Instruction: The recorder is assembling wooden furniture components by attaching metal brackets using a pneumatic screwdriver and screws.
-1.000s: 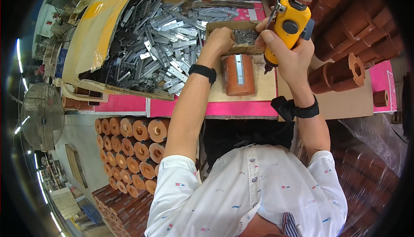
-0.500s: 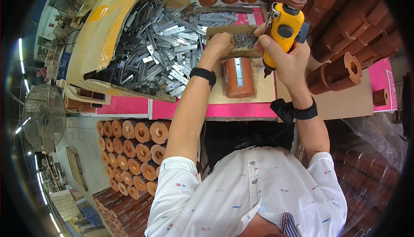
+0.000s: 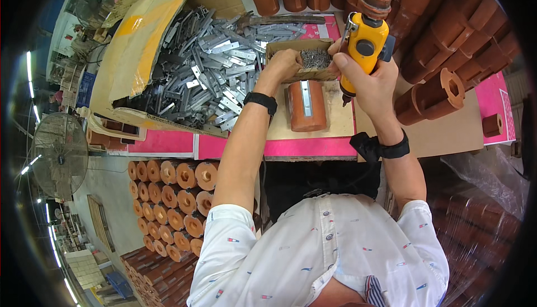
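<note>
My right hand [image 3: 366, 80] is shut on a yellow power screwdriver [image 3: 363, 50] that hangs from a coiled cord, its tip pointing down beside a brown cylinder [image 3: 306, 107]. The cylinder lies on a cardboard sheet [image 3: 447, 133] with a grey metal strip [image 3: 305, 98] along its top. My left hand [image 3: 282, 64] reaches into a small cardboard box of screws [image 3: 313, 58] just behind the cylinder, fingers curled at the box's left edge; whether it holds a screw is hidden.
A heap of grey metal brackets [image 3: 207, 78] fills a big cardboard tray at the left. Brown cylinders [image 3: 442, 44] are stacked at the back and right, more [image 3: 173, 195] lie in rows below the pink bench edge [image 3: 313, 147]. A fan [image 3: 59, 153] stands at far left.
My left hand stays at the screw box with small shifts. My right hand has lifted the screwdriver slightly up and away from the cylinder.
</note>
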`<action>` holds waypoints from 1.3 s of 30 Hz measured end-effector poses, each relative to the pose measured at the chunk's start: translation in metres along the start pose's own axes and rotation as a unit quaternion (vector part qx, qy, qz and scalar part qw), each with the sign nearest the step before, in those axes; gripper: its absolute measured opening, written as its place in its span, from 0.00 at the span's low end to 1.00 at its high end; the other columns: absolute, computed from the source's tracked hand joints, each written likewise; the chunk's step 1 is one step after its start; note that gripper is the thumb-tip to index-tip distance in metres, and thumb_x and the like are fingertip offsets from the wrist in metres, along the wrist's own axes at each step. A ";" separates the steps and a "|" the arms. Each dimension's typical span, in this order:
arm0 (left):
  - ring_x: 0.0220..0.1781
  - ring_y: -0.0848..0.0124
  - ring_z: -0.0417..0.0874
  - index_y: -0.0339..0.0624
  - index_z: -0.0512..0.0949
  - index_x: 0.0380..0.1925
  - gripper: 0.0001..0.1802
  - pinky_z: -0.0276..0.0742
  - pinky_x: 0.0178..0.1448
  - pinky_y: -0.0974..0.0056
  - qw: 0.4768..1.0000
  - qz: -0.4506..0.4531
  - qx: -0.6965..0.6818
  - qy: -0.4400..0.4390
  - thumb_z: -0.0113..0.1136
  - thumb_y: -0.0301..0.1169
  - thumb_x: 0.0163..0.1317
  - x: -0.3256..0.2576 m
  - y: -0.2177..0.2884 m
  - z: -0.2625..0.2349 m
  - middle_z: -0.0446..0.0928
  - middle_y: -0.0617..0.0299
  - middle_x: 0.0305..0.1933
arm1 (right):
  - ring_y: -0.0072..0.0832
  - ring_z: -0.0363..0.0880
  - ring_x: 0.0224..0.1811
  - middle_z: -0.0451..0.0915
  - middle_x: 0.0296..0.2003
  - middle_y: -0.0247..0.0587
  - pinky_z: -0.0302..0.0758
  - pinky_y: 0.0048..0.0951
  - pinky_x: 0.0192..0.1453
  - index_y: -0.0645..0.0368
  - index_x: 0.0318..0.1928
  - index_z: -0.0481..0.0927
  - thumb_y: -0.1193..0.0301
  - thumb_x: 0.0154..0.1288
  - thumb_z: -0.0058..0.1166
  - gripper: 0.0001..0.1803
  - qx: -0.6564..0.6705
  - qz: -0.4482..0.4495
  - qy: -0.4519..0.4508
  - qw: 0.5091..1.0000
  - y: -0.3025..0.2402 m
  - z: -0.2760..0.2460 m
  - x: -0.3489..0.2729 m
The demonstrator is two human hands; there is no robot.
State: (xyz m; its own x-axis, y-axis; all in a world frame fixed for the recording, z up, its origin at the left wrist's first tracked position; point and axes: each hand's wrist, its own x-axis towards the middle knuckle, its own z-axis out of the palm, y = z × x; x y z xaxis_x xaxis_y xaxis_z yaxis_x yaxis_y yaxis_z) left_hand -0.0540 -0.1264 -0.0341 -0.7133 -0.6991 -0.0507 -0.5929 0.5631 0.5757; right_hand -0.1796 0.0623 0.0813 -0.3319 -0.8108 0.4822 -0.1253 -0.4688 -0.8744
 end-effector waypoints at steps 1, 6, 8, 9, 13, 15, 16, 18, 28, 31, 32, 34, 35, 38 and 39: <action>0.40 0.48 0.83 0.35 0.83 0.28 0.07 0.76 0.46 0.53 1.000 0.002 -0.003 0.009 0.60 0.26 0.50 -0.001 0.002 -0.001 0.80 0.41 0.33 | 0.19 0.79 0.33 0.81 0.38 0.39 0.77 0.22 0.38 0.65 0.45 0.73 0.76 0.61 0.57 0.12 -0.002 0.003 0.003 1.000 0.000 -0.001 0.000; 0.41 0.49 0.82 0.35 0.82 0.28 0.07 0.76 0.47 0.53 0.999 -0.006 0.007 0.052 0.60 0.26 0.50 -0.005 0.005 -0.001 0.81 0.41 0.34 | 0.20 0.79 0.33 0.81 0.38 0.39 0.77 0.21 0.38 0.64 0.45 0.73 0.76 0.61 0.57 0.13 -0.010 0.012 -0.001 1.000 0.000 -0.002 0.001; 0.42 0.50 0.82 0.36 0.83 0.28 0.07 0.76 0.47 0.54 0.996 0.049 0.009 0.075 0.60 0.26 0.51 -0.003 -0.004 0.003 0.81 0.42 0.34 | 0.20 0.79 0.33 0.81 0.38 0.39 0.77 0.21 0.38 0.64 0.46 0.73 0.76 0.61 0.58 0.13 -0.010 0.011 -0.001 1.000 0.000 0.000 0.001; 0.42 0.50 0.82 0.36 0.83 0.28 0.07 0.76 0.47 0.54 0.996 0.049 0.009 0.076 0.60 0.26 0.51 -0.001 -0.004 0.002 0.81 0.42 0.34 | 0.18 0.78 0.34 0.81 0.36 0.36 0.77 0.21 0.39 0.64 0.44 0.75 0.73 0.59 0.61 0.14 0.002 0.017 0.010 1.000 0.000 0.001 0.001; 0.44 0.50 0.82 0.37 0.83 0.28 0.07 0.75 0.48 0.54 1.000 -0.001 -0.005 -0.015 0.60 0.27 0.51 0.004 0.000 -0.002 0.81 0.43 0.36 | 0.16 0.77 0.35 0.81 0.35 0.33 0.76 0.21 0.40 0.64 0.43 0.77 0.71 0.58 0.66 0.16 0.022 0.025 0.020 0.999 -0.002 0.001 0.000; 0.44 0.50 0.82 0.38 0.83 0.28 0.07 0.75 0.48 0.55 0.999 -0.015 -0.004 -0.035 0.61 0.28 0.51 0.003 0.003 -0.003 0.81 0.44 0.36 | 0.16 0.77 0.35 0.81 0.35 0.33 0.76 0.21 0.40 0.64 0.43 0.76 0.71 0.57 0.66 0.16 0.022 0.023 0.022 0.999 0.000 -0.001 0.000; 0.43 0.50 0.82 0.37 0.83 0.28 0.07 0.76 0.48 0.55 1.000 -0.016 -0.010 -0.014 0.60 0.28 0.51 0.002 0.004 -0.002 0.81 0.44 0.36 | 0.16 0.77 0.35 0.81 0.35 0.33 0.76 0.21 0.40 0.65 0.44 0.76 0.71 0.57 0.66 0.17 0.023 0.022 0.022 0.999 0.001 -0.002 0.001; 0.42 0.50 0.82 0.37 0.83 0.28 0.07 0.76 0.48 0.55 1.000 -0.021 -0.016 0.009 0.60 0.28 0.51 -0.001 0.001 -0.002 0.81 0.44 0.35 | 0.16 0.77 0.35 0.81 0.35 0.33 0.76 0.20 0.40 0.65 0.44 0.76 0.71 0.57 0.66 0.17 0.021 0.025 0.024 0.999 0.000 -0.001 0.001; 0.34 0.74 0.81 0.34 0.79 0.39 0.10 0.76 0.39 0.70 0.939 -0.041 -0.278 0.200 0.63 0.25 0.57 -0.038 0.009 -0.028 0.81 0.58 0.32 | 0.15 0.76 0.35 0.80 0.34 0.32 0.75 0.20 0.39 0.63 0.44 0.76 0.70 0.57 0.66 0.18 0.018 0.011 0.016 1.000 0.003 0.005 0.011; 0.35 0.75 0.81 0.34 0.76 0.44 0.12 0.77 0.40 0.71 0.912 -0.047 -0.370 0.170 0.60 0.23 0.61 -0.067 0.026 -0.036 0.81 0.59 0.36 | 0.16 0.76 0.35 0.80 0.34 0.32 0.75 0.20 0.40 0.64 0.44 0.76 0.70 0.57 0.66 0.17 0.033 0.029 0.009 0.999 -0.001 0.010 0.016; 0.36 0.75 0.81 0.34 0.76 0.44 0.11 0.77 0.40 0.71 0.900 -0.054 -0.402 0.162 0.59 0.24 0.61 -0.077 0.031 -0.035 0.81 0.59 0.36 | 0.16 0.76 0.35 0.80 0.34 0.32 0.75 0.20 0.40 0.64 0.44 0.76 0.70 0.57 0.66 0.17 0.033 0.030 0.011 0.999 -0.001 0.011 0.017; 0.37 0.75 0.81 0.33 0.77 0.44 0.11 0.77 0.41 0.71 0.887 -0.064 -0.431 0.155 0.59 0.24 0.62 -0.095 0.035 -0.031 0.81 0.59 0.37 | 0.16 0.77 0.35 0.80 0.34 0.32 0.75 0.20 0.40 0.64 0.43 0.76 0.70 0.57 0.67 0.17 0.028 0.003 -0.003 1.000 -0.001 0.016 0.021; 0.37 0.76 0.80 0.33 0.77 0.44 0.10 0.76 0.41 0.71 0.878 -0.048 -0.445 0.172 0.58 0.24 0.63 -0.103 0.038 -0.028 0.81 0.60 0.37 | 0.16 0.77 0.35 0.80 0.34 0.32 0.75 0.20 0.40 0.64 0.43 0.76 0.70 0.57 0.67 0.17 0.030 0.004 -0.004 1.000 -0.001 0.017 0.022; 0.35 0.77 0.78 0.34 0.77 0.41 0.09 0.74 0.41 0.72 0.888 -0.039 -0.410 0.206 0.58 0.25 0.63 -0.123 0.035 -0.018 0.79 0.62 0.34 | 0.16 0.77 0.36 0.81 0.34 0.32 0.75 0.21 0.40 0.63 0.43 0.76 0.70 0.57 0.66 0.17 0.019 -0.004 -0.009 1.000 0.000 0.021 0.025; 0.32 0.78 0.77 0.35 0.77 0.39 0.07 0.73 0.40 0.73 0.905 -0.044 -0.361 0.222 0.58 0.26 0.62 -0.128 0.033 -0.015 0.78 0.64 0.31 | 0.16 0.78 0.35 0.81 0.34 0.33 0.75 0.21 0.40 0.63 0.43 0.77 0.71 0.57 0.66 0.16 0.020 -0.010 -0.012 1.000 0.000 0.022 0.025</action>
State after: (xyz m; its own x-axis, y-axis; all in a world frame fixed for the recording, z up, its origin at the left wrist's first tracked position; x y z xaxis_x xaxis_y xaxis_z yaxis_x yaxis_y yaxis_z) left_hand 0.0236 -0.0247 0.0041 -0.3592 -0.9258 0.1179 -0.1273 0.1737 0.9765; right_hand -0.1669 0.0343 0.0950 -0.3075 -0.8091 0.5008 -0.0937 -0.4980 -0.8621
